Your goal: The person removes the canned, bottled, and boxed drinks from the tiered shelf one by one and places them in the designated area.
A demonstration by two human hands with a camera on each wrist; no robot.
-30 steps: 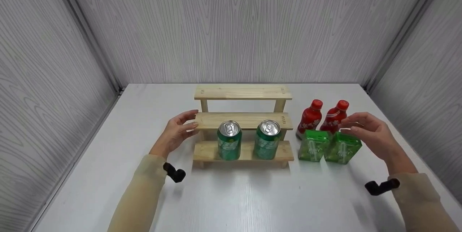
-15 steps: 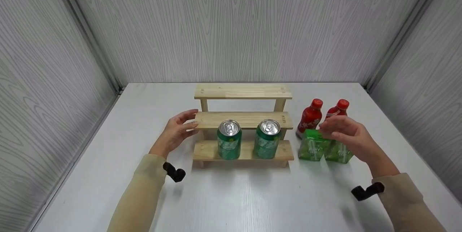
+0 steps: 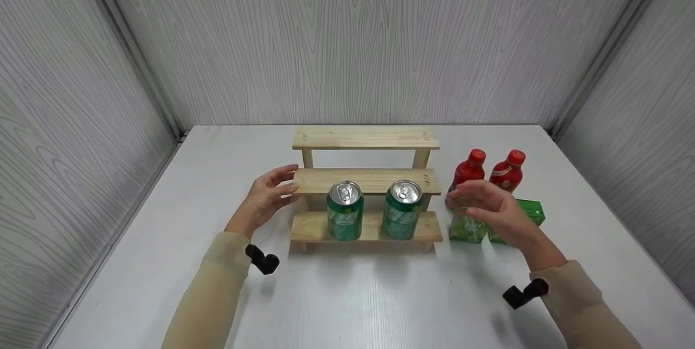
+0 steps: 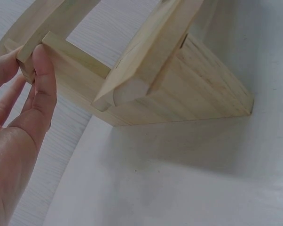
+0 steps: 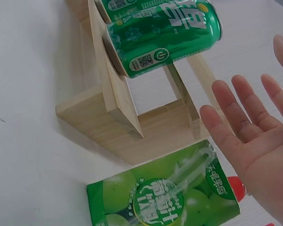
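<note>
A three-step wooden rack stands mid-table. My left hand pinches the left end of its middle step; the left wrist view shows thumb and fingers on either side of the board's end. Two green drink cans, the left one and the right one, stand on the lowest step. My right hand holds nothing, fingers extended, above the nearer-to-rack green juice box, which it partly hides. That box, with its straw, shows fully beneath the hand in the right wrist view.
Right of the rack are two red bottles, one on the left and one on the right. Beside the first box stands a second green juice box, partly covered by the hand. Grey wood-patterned walls enclose the white table.
My right hand has moved left, from over the right juice box to over the left one. My left hand stays on the rack, and the cans have not moved.
</note>
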